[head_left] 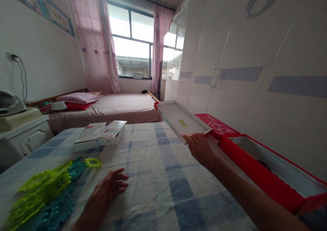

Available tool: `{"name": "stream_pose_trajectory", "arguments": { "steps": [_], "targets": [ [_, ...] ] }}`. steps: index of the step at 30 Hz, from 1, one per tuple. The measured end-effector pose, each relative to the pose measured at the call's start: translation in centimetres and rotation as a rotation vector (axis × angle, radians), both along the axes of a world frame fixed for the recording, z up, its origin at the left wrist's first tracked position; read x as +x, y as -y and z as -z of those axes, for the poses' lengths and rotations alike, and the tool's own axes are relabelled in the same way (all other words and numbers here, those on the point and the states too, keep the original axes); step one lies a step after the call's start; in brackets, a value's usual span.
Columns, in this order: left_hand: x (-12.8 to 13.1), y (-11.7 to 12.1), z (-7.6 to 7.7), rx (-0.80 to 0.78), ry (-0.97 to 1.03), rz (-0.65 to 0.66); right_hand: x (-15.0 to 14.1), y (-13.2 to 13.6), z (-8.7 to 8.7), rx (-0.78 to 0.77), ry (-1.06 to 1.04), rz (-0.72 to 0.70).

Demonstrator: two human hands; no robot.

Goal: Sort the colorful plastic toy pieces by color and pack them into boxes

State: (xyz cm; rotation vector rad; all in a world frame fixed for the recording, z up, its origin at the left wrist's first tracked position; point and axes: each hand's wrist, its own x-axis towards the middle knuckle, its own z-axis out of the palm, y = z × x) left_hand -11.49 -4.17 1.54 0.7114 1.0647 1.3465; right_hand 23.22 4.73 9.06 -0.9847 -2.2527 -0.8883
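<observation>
My right hand (199, 148) grips the near edge of a box lid (176, 113), pale inside with red at its edges, which is tilted above the far right of the table. A small yellow-green rectangle (183, 122) shows on the lid's inner face; I cannot tell what it is. My left hand (111, 183) is over the cloth with its fingers apart, and nothing is in it. To its left lies a pile of yellow-green plastic building pieces (38, 193) with teal pieces (61, 203) among them. One yellow-green frame piece (93, 162) sits at the pile's far end.
A long red box (260, 169) stands uncovered along the right side, dark contents partly visible. Behind the lid is a red panel with a white flower outline (217, 124). Two white boxes (111, 139) rest at the table's far left. A bed (122, 103) and tall white wardrobe (230, 47) stand beyond.
</observation>
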Motion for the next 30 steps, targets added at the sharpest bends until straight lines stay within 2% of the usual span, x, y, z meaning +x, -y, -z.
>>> {"name": "stream_pose_trajectory", "arguments": {
  "steps": [3,7,12,14,17,19,21,24,27,29,30],
  "targets": [
    [0.0,0.0,-0.3,-0.004,0.001,0.005,-3.6,0.7,1.1,-0.107,-0.007,-0.082],
    [0.0,-0.2,-0.6,-0.026,-0.003,-0.005,-7.0,-1.1,2.8,-0.209,0.012,-0.053],
    [0.0,-0.5,0.0,-0.023,0.031,-0.020,-9.8,-3.8,4.4,-0.300,0.015,0.024],
    [0.0,-0.6,0.1,-0.014,0.036,-0.030,-10.7,-3.8,4.8,-0.334,-0.011,0.042],
    [-0.2,-0.6,0.1,-0.019,0.031,-0.004,-10.5,-2.2,4.7,-0.343,-0.098,0.034],
    [-0.3,-0.7,0.1,-0.029,0.022,0.017,-8.8,-0.5,4.0,-0.316,-0.181,0.066],
    [-0.5,-0.7,0.2,-0.038,0.015,0.022,-5.5,1.6,3.2,-0.252,-0.239,0.186],
    [-0.5,-0.7,0.2,-0.030,0.013,0.030,1.8,5.5,2.4,-0.084,-0.256,0.484],
    [-0.3,-0.4,0.0,-0.026,0.009,0.024,10.0,9.7,2.7,0.080,-0.248,0.781],
    [-0.2,-0.3,-0.1,-0.026,0.003,0.014,14.5,12.0,3.3,0.139,-0.249,0.913],
    [-0.2,-0.4,0.0,-0.022,0.001,0.016,16.2,13.0,3.5,0.139,-0.266,0.933]
  ]
}}
